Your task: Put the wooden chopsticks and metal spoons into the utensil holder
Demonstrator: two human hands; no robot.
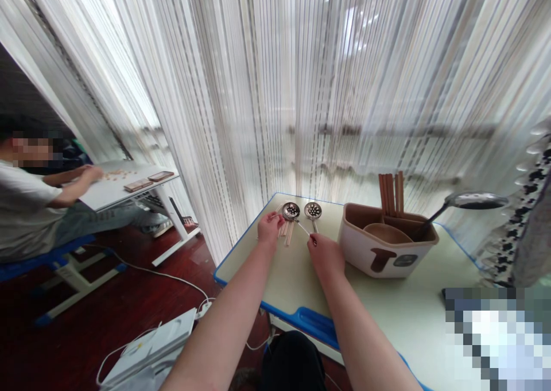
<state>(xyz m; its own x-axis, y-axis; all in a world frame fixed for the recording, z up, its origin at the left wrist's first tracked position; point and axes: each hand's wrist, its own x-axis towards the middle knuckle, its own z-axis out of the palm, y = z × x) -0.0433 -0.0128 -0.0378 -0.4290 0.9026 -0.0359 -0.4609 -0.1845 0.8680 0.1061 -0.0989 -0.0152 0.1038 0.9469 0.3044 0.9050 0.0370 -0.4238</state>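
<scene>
My left hand (270,228) is closed in a pinch over a small bundle of wooden chopsticks (287,233) lying on the pale table (301,282). My right hand (325,254) is closed on the thin handle of a slotted metal spoon (291,211), whose round bowl rests on the table near the far edge. A second slotted metal spoon (313,210) lies just right of it, untouched. Both hands are close together, left of a utensil holder.
A white and brown utensil holder (386,244) stands at the right with upright chopsticks (391,193), a wooden spoon and a metal ladle (469,201). String curtains hang behind. Another person sits at a white table (124,184) at left. Cables and a white device lie on the floor.
</scene>
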